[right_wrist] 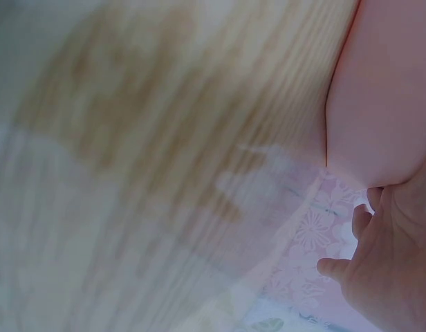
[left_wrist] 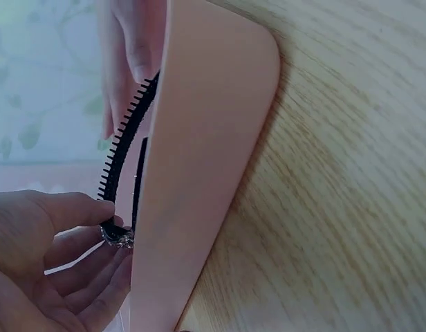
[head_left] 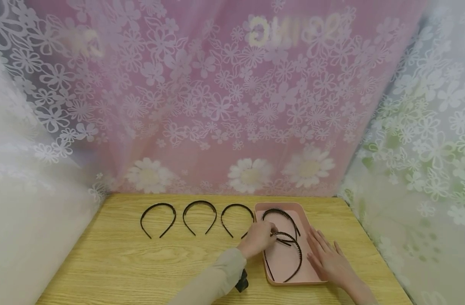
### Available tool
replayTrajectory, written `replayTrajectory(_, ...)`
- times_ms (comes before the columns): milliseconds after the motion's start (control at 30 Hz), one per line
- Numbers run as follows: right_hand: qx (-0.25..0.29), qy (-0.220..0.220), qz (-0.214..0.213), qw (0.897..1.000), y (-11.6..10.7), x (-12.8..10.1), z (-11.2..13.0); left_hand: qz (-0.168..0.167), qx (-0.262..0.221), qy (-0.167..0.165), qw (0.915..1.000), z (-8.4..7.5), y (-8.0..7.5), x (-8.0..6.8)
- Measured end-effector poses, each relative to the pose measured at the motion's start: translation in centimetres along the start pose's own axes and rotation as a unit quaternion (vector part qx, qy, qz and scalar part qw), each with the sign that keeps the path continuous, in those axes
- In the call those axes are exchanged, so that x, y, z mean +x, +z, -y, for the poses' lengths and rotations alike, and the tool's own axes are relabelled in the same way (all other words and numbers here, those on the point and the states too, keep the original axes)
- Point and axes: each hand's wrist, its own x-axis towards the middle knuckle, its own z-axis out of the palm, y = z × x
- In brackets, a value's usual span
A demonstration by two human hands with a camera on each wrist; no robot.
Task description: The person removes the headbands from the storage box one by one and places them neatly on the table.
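My left hand (head_left: pixel 258 239) reaches over the left side of a pink tray (head_left: pixel 293 285) and pinches a black toothed headband (head_left: pixel 301 254). In the left wrist view, thumb and fingers hold this headband (left_wrist: pixel 115 166) near a glittery section, just above the tray wall (left_wrist: pixel 206 111). Another black headband (head_left: pixel 278 210) lies in the far part of the tray, partly overlapped by the held one. My right hand (head_left: pixel 333 262) lies against the tray's right wall with its fingers extended. In the right wrist view, that hand (right_wrist: pixel 400 256) touches the tray's outer side (right_wrist: pixel 386 90).
Left of the tray, three black headbands stand in a row on the wooden table: one at far left (head_left: pixel 174 218), one in the middle (head_left: pixel 184 216), one nearest the tray (head_left: pixel 222 216). Flowered curtains (head_left: pixel 217 106) enclose the table at the back and sides.
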Motion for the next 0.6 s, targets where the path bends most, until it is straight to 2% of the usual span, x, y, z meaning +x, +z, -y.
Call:
replayTrajectory(167, 0.011, 0.003, 0.006, 1.0, -0.1, -0.1, 0.0, 0.004, -0.078, -0.004, 0.997, 0.1, -0.8, -0.2)
replayTrajectory(367, 0.008, 0.004, 0.005, 1.0, 0.0, -0.1, 0.0, 0.018, -0.191, 0.003, 0.9815, 1.0, -1.3, 0.2)
replayTrajectory(467, 0.005, -0.002, -0.004, 1.0, 0.0, -0.1, 0.0, 0.029, -0.222, -0.015, 0.9745, 1.4, -1.5, 0.2)
replayTrajectory(600, 0.007, -0.003, -0.002, 1.0, 0.1, -0.1, -0.1, 0.041, -0.237, -0.034, 0.97, 1.6, -1.8, 0.0)
